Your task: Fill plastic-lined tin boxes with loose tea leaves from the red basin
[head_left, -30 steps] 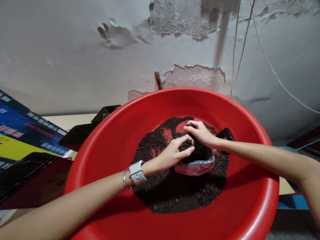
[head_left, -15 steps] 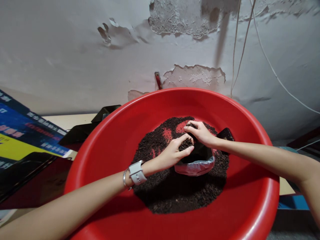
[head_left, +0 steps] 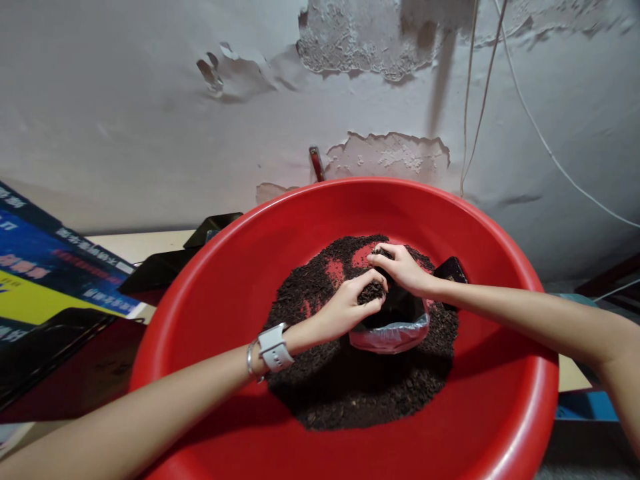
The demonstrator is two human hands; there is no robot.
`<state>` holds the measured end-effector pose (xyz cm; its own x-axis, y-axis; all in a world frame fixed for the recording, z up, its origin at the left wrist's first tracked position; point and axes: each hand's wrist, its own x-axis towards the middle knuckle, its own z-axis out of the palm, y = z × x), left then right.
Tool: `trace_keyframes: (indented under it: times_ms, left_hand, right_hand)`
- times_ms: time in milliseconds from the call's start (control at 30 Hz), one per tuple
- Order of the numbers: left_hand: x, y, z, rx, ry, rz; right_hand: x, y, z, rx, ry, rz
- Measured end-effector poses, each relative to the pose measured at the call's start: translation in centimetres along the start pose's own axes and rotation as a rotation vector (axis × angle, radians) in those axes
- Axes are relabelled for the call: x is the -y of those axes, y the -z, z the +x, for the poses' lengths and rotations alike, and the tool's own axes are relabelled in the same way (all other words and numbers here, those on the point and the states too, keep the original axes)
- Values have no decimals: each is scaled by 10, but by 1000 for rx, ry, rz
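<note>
Dark loose soil lies across the bottom of a big red basin. A clear plastic bag, its mouth open and partly filled with dark material, stands in the middle of the soil. My left hand, with a white watch and a bracelet at the wrist, curls around a clump of soil at the bag's left rim. Over the bag's far side my right hand has its fingers bent around more soil. Both hands hide part of the bag's opening.
A black object leans in the basin at the right. Left of the basin are black trays and a printed blue and yellow package. Behind rises a peeling wall with hanging cords.
Both hands stay nearly in place over the bag, still holding soil. The whole view has shifted very slightly.
</note>
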<state>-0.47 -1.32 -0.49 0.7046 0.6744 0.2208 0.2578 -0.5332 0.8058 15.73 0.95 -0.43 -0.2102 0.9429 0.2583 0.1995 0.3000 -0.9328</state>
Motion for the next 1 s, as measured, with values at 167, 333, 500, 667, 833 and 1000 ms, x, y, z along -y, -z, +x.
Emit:
trace_keyframes:
  times_ms: [167, 333, 500, 667, 833, 1000]
  left_hand:
    - [-1, 0, 1, 1, 17, 10]
    - [-2, 1, 1, -3, 28, 24]
    - [-1, 1, 2, -2, 6, 38]
    - [4, 0, 2, 0, -2, 46]
    - [4, 1, 1, 17, -58, 81]
    - [1, 3, -3, 149, -195, 90]
  right_hand:
    - [1, 0, 0, 5, 0, 5]
    - [1, 0, -1, -2, 2, 6]
    - [1, 0, -1, -5, 8, 15]
    - [-1, 0, 0, -9, 11, 3]
    - [-1, 1, -1, -11, 19, 6]
    - [0, 0, -3, 12, -57, 71]
